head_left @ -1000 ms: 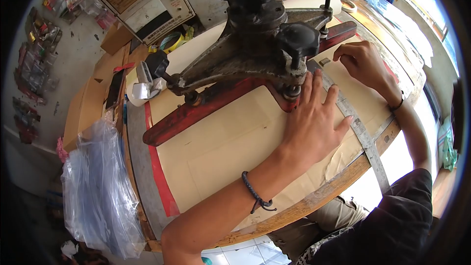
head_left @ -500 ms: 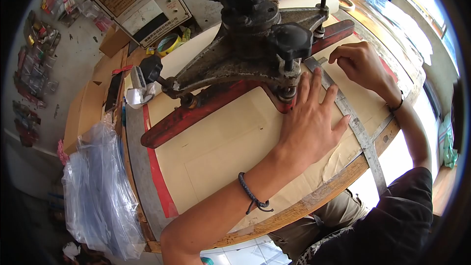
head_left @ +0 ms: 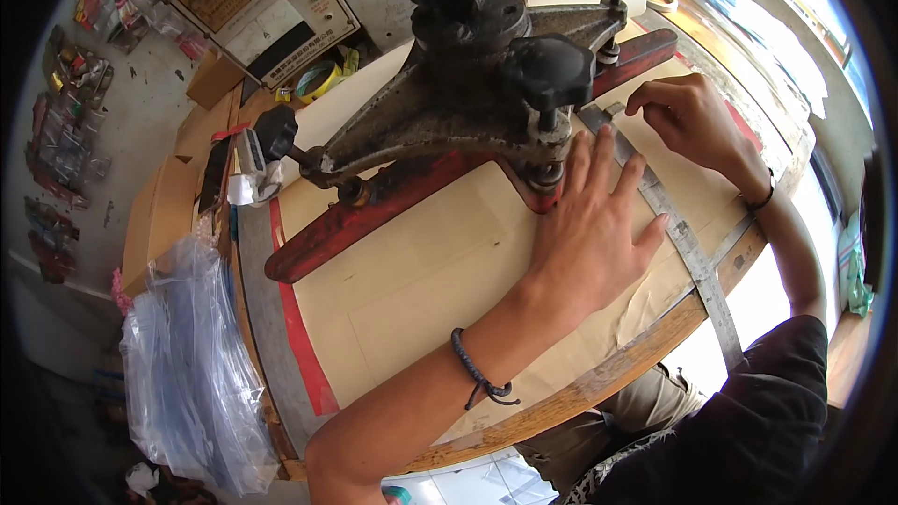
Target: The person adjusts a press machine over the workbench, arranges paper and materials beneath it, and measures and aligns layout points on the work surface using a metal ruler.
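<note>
My left hand (head_left: 589, 234) lies flat on the tan sheet (head_left: 421, 281), fingers spread, fingertips beside the left edge of a long metal ruler (head_left: 687, 248). My right hand (head_left: 687, 117) is curled, its bent fingers by a small metal piece (head_left: 614, 110) near the ruler's far end; whether the fingers pinch anything is hidden. Over the sheet stands a dark metal press head (head_left: 449, 122) with black knobs (head_left: 550, 70). Beneath it a red bar frame (head_left: 374, 215) reaches close to my left fingers.
At the left edge hang clear plastic bags (head_left: 192, 365), near a cardboard box (head_left: 164, 215). A control box (head_left: 262, 5) with a dial stands at the back left, with yellow tape (head_left: 318, 81) beside it. Another tape roll (head_left: 660, 0) lies at the back right. Wood (head_left: 561, 399) edges the table.
The view has shifted slightly, so the press and control box appear a little further left. Both hands keep nearly the same pose and place on the sheet.
</note>
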Demonstrator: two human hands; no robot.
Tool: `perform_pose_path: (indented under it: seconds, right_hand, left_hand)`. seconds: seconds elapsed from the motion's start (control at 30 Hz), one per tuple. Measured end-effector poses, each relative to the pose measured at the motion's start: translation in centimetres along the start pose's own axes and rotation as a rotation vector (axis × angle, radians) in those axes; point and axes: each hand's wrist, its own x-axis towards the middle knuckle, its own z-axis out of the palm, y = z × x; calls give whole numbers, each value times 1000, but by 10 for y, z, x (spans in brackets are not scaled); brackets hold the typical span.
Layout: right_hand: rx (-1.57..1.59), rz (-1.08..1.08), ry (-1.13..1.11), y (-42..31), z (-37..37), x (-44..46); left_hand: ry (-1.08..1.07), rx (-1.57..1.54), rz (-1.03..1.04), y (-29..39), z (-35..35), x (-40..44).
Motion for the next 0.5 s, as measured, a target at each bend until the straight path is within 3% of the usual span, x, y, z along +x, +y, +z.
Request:
perform_pose_path:
  seconds: [0.2,0.3,0.5]
  right_hand:
    - [-9,144,-36,-18,-7,5]
    - [-22,37,-119,-6,2,1]
    - [-29,32,-134,-6,-1,1]
  left_hand:
    - [4,9,4,-2,2,-1]
    - [16,3,8,-1,2,-1]
    - [17,1,17,-2,0,-1]
